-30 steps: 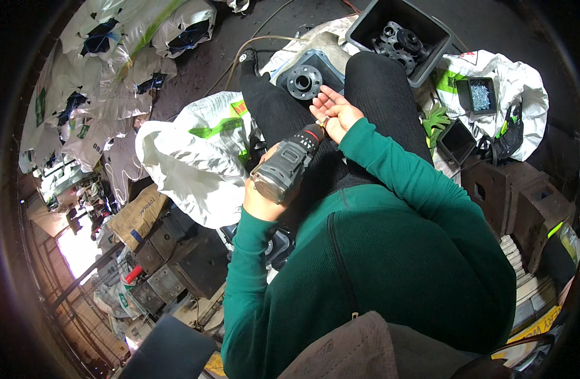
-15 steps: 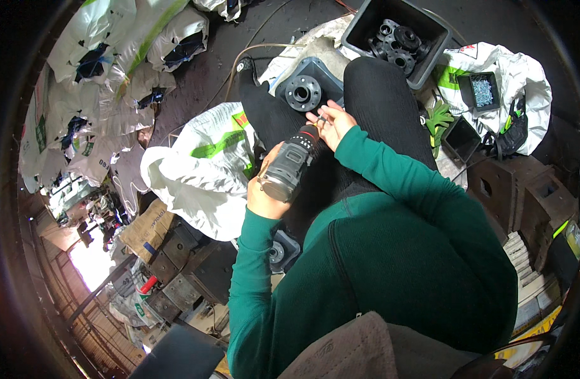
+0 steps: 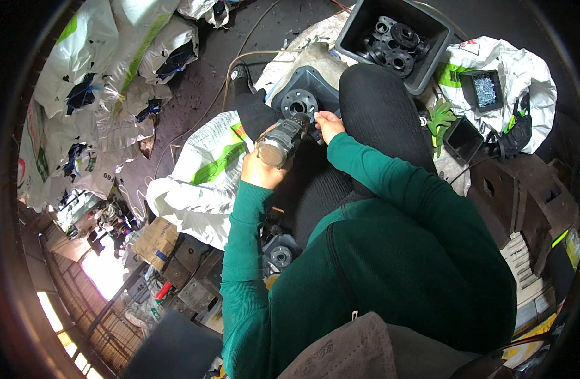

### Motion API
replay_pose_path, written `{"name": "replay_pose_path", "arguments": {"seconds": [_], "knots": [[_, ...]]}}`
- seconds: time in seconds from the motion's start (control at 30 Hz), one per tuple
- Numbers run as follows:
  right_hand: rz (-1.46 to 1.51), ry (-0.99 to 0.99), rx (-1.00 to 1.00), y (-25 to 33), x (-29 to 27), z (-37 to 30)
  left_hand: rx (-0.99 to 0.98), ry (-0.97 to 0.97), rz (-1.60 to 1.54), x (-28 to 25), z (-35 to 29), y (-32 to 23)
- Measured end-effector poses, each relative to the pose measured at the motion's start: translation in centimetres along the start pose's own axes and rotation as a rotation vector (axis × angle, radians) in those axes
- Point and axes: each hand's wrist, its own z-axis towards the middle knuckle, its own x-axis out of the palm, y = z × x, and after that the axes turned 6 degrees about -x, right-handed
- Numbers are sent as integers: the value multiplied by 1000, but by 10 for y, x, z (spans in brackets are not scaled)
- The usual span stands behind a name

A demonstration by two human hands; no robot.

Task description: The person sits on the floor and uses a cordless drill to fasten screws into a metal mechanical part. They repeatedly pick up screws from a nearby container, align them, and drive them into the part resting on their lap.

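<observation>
My left hand (image 3: 259, 172) is closed round a dark grey cordless drill (image 3: 283, 140). The drill's nose points away from me, toward a black round flange (image 3: 299, 101) with a ring of holes. That flange stands on a dark square-based part (image 3: 324, 81) between my legs. My right hand (image 3: 329, 126) is beside the drill's front end, at the flange's near right edge. Its thumb and fingers are pinched together; what they hold is too small to make out. The drill's tip is hidden behind its body.
A black bin (image 3: 427, 71) with several dark flanged parts stands at the far right. Beyond my right knee are a box of screws (image 3: 486, 91), green gloves (image 3: 440, 120) and a small black box (image 3: 463, 139). A white sack (image 3: 201, 151) lies left; another flanged part (image 3: 281, 255) is near my left forearm.
The drill has come in close over the near side of the flange. My right hand has turned from palm-up with fingers spread to a pinch by the flange's edge. The view has shifted slightly.
</observation>
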Motion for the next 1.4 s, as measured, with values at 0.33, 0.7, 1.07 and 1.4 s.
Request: {"name": "replay_pose_path", "arguments": {"seconds": [0.33, 0.7, 1.07, 1.4], "knots": [[66, -43, -87, -21, 9, 14, 79, 139, 198, 1, 36, 13], [-109, -54, -203, -16, 11, -1, 60, 93, 103, 15, 45, 17], [-255, 78, -332, -17, 0, 25, 13, -72, -40, 9, 10, 0], [-21, 246, -299, 12, -14, 27, -70, 65, 70, 64, -187, 6]]}}
